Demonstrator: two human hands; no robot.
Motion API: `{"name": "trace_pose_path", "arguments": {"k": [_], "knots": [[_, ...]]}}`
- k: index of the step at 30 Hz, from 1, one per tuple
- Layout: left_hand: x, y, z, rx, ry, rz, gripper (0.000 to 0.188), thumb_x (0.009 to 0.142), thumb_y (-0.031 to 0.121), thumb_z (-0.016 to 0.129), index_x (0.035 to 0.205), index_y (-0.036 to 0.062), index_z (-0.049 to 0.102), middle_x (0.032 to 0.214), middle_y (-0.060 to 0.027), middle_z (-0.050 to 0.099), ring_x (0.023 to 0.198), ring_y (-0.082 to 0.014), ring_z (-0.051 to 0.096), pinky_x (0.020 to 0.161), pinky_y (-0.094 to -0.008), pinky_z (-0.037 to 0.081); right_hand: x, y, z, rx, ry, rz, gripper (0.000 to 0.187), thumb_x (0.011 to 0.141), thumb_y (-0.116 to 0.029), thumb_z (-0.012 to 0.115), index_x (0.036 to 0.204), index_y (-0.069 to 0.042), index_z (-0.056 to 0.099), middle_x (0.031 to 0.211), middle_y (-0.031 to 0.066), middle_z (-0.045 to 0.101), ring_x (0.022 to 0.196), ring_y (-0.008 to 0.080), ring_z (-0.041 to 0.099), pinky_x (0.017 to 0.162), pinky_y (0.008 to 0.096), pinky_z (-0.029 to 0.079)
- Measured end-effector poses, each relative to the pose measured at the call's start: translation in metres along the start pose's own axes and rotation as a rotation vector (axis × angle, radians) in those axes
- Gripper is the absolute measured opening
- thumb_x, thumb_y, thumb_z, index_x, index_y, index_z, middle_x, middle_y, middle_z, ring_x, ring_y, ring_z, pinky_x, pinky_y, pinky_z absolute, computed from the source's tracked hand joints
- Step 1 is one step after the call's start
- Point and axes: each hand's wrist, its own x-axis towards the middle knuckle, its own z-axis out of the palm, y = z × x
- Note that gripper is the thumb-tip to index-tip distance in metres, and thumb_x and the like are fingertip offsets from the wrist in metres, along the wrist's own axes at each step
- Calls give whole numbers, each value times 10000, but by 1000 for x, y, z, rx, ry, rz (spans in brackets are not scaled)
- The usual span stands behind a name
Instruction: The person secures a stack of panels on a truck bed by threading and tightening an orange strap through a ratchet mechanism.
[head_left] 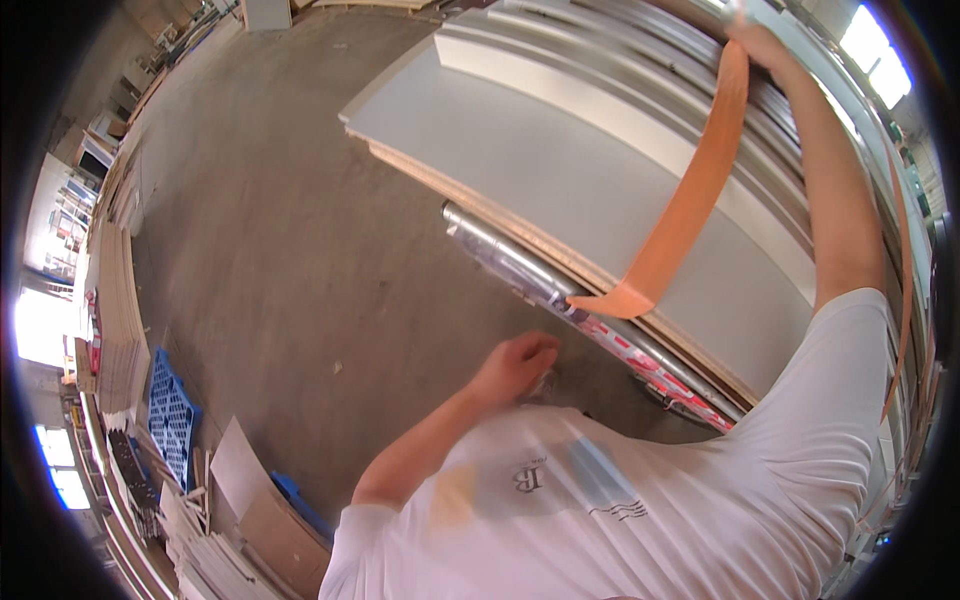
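My right hand (757, 45) reaches up to the far right over a stack of panels, closed at the upper end of a wide orange strap (695, 195); its fingertips are small and blurred. From there the strap curves down across a flat grey panel (540, 135) and bends over the stack's near edge. My left hand (515, 368) hangs in front of my shirt, below that edge and apart from it. Its fingers are curled in, and a faint clear shape beside them is too blurred to name. Long silvery profiles (620, 50) lie behind the grey panel.
A film-wrapped roll with red and white markings (620, 345) runs along the stack's near side. Concrete floor (290, 230) spreads to the left. Stacked boards (118, 310), a blue plastic pallet (170, 420) and loose offcuts (205, 540) stand along the left side.
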Motion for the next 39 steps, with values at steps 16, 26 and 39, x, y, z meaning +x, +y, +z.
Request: {"name": "trace_pose_path", "arguments": {"k": [16, 26, 39], "knots": [[-4, -7, 3, -265, -96, -62, 289, 1013, 246, 647, 1215, 39, 665, 840, -16, 657, 647, -94, 580, 597, -287, 490, 28, 31, -13, 127, -129, 55, 639, 965, -524, 634, 1311, 14, 649, 1234, 111, 688, 1148, 206, 625, 1021, 331, 436], [-2, -19, 3, -224, -98, -89, 286, 1016, 253, 650, 1227, 60, 670, 839, -5, 649, 670, -83, 581, 630, -277, 499, 43, 37, -19, 145, -256, 156, 594, 976, -495, 640, 1216, 47, 674, 1102, 102, 707, 997, 176, 656, 899, 308, 480], [-20, -30, 2, -235, -8, -90, 309, 1016, 267, 649, 1234, 49, 663, 810, -8, 638, 629, -91, 574, 590, -297, 478, 43, 39, -15, 217, -199, 169, 561, 979, -499, 634, 1123, 41, 687, 1028, 97, 712, 925, 183, 663, 848, 327, 494]]}}
